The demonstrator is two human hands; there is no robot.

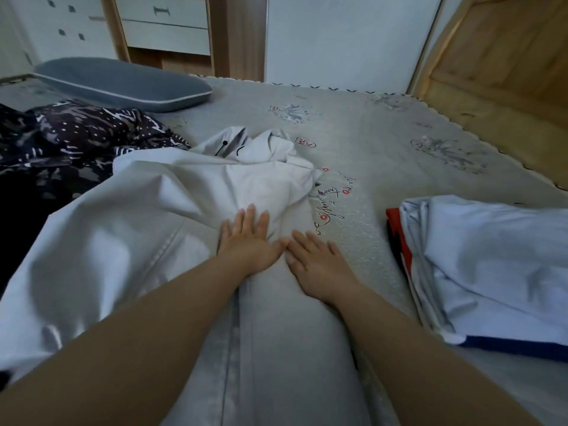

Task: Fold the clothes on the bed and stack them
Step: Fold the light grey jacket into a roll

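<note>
Clothes lie spread over the bed (368, 124), and the piece under me is a pale grey hooded jacket (129, 229) that runs from the near edge of my view up the middle of the bed. I see my left hand (249, 241) flat on it, fingers straight and slightly fanned, palm pressed onto the cloth just below the bunched hood. My right hand (316, 259) lies flat beside it, fingers also straight, on the jacket's right edge where the cloth meets the bed cover; the left thumb tip and the right index fingertip touch or nearly touch, I cannot tell which. Neither hand pinches or curls round anything. A stitched seam or zip line runs down the jacket between and below my forearms. Beyond the left hand the hood is crumpled, with black drawcord ends (223, 146) showing on it. To the right, well apart from my hands, a folded light blue garment (491, 256) lies on top of something red and dark blue. At far left sits a heap of dark patterned fabric (80, 133), touching the jacket's upper left edge. Behind it a grey pillow (123, 83) rests near the head of the bed, with white drawers (166, 23) and a wooden panel (504, 56) beyond.
</note>
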